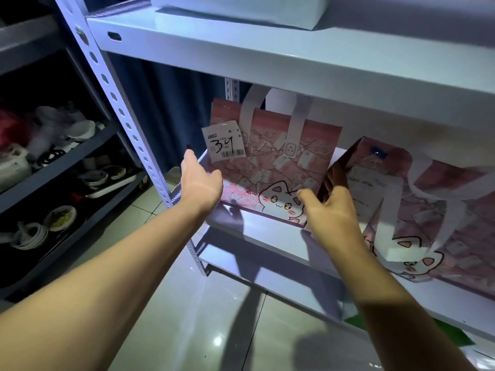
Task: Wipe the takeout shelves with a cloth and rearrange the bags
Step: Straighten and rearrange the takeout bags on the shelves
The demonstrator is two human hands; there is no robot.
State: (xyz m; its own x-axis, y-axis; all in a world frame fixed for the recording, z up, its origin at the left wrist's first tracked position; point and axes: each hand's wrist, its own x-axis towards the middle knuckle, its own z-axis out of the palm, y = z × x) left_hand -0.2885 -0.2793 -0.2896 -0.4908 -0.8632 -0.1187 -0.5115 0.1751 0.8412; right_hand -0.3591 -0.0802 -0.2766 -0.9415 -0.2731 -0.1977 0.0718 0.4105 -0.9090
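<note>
A pink takeout bag [281, 159] with a cartoon cat, white handles and a receipt marked "39" stands on the middle white shelf [257, 234]. My left hand [199, 180] presses flat against its left side, fingers straight. My right hand [325, 207] grips its right lower edge, thumb on the front and fingers behind the side. A second pink cat bag [428, 210] stands just to the right, its left side close to my right hand. No cloth is in view.
A white box [241, 6] sits on the top shelf [267, 52]. A dark rack [53, 162] at the left holds bowls and plates. A lower shelf [294, 266] sits above the tiled floor [201, 317]. Something green [450, 333] shows at the bottom right.
</note>
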